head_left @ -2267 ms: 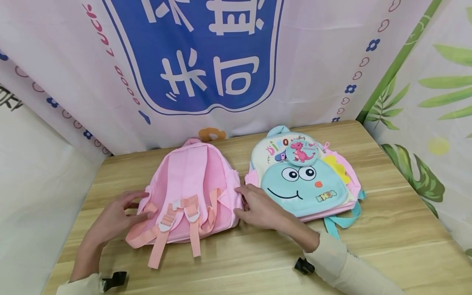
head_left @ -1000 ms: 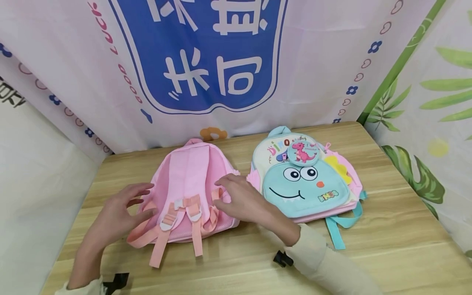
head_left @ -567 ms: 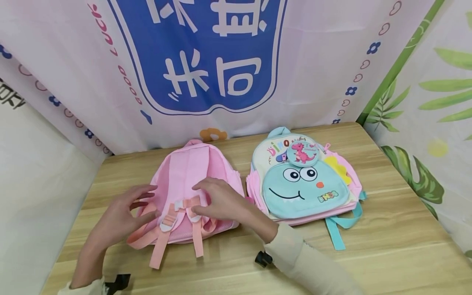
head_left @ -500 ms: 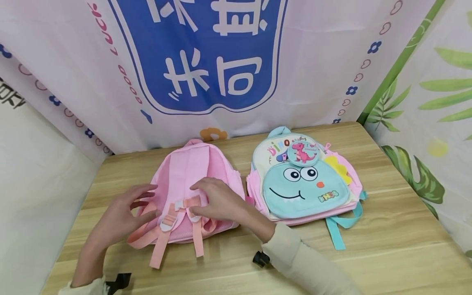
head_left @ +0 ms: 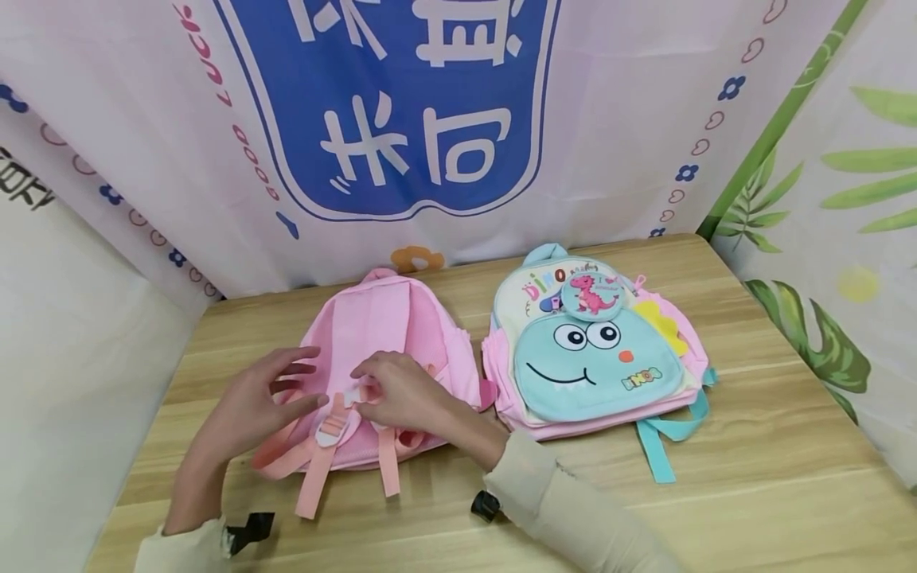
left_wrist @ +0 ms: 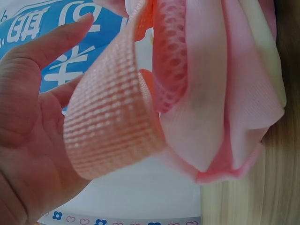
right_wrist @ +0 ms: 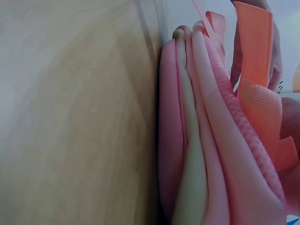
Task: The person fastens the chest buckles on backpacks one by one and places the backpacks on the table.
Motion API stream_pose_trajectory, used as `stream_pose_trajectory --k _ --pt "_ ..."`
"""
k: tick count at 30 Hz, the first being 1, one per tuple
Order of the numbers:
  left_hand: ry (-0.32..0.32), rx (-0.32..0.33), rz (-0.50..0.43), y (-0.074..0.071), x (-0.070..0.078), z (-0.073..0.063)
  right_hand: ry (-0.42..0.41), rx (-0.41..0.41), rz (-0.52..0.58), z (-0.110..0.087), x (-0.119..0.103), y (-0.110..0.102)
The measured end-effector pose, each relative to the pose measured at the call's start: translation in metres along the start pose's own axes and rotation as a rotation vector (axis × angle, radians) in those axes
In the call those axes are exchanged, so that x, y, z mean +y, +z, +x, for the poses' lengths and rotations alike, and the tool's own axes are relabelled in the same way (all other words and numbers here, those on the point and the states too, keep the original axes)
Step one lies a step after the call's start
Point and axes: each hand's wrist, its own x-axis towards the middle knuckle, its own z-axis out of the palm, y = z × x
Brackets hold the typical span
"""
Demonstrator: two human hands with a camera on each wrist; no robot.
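Note:
A pink backpack [head_left: 368,326] lies on the table, its straps side up, with salmon webbing and a white buckle [head_left: 351,396] near its lower middle. My left hand [head_left: 254,410] hovers at its lower left, thumb and fingers apart. In the left wrist view a salmon strap loop [left_wrist: 110,108] stands in front of the left palm [left_wrist: 33,136]. My right hand [head_left: 404,398] is over the lower right straps, fingertips right by the buckle, with a gap between index finger and thumb. The right wrist view shows the backpack's layered side [right_wrist: 206,140] and salmon webbing [right_wrist: 258,42].
Close on the right lies a light blue and cream dinosaur backpack [head_left: 598,366], face up, with teal straps [head_left: 659,446] trailing from its lower right. The wooden table [head_left: 759,493] meets a printed curtain [head_left: 602,135] at the back. Black wrist mounts [head_left: 251,532] project below both wrists.
My right hand has left the backpack's right side and moved left across the straps to the buckle. My left hand has moved slightly right and up, off the left strap. Both backpacks stay put.

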Motion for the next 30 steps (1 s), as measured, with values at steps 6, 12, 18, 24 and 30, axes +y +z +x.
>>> stream_pose_trajectory --k 6,12,18,24,30 --pt "0.0 -0.02 -0.021 0.002 -0.002 -0.001 -0.007 0.014 -0.07 0.002 -0.002 0.009" --pt "-0.008 -0.034 -0.024 0.003 -0.003 -0.003 -0.004 0.028 -0.157 0.002 -0.004 0.013" --pt "0.001 -0.036 -0.025 0.004 -0.001 -0.001 0.014 0.053 -0.175 0.003 0.0 0.014" --pt "-0.004 -0.049 0.002 0.003 -0.001 -0.001 0.022 0.043 -0.144 0.001 0.004 0.008" --pt "-0.025 -0.062 0.007 0.005 -0.001 -0.001 0.025 0.013 -0.137 -0.006 0.006 -0.009"
